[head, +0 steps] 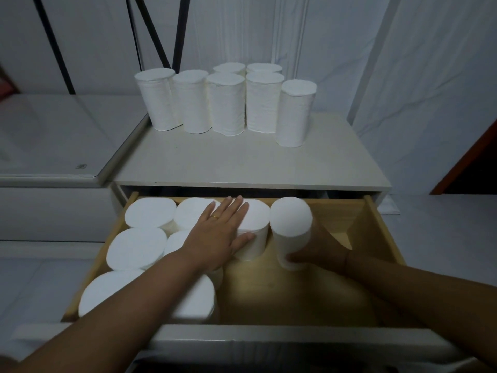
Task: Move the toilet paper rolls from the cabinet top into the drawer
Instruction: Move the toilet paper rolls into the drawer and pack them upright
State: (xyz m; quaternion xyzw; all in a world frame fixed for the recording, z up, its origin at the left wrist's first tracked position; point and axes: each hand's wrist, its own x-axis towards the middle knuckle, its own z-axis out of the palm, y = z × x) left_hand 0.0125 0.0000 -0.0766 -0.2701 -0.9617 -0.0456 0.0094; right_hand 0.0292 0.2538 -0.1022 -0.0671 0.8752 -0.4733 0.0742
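Left hand (pixel 219 234) laid flat, open, on drawer (pixel 382 227) rolls | roll (pixel 291 232) gripped by right hand (pixel 320 251) | should be set upright beside them

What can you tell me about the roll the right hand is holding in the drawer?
The roll is a plain white paper cylinder with a flat, solid-looking top, standing upright in the wooden drawer, at the right end of the back row. The right hand wraps its lower side; whether it touches the neighbouring roll under the left hand is unclear.
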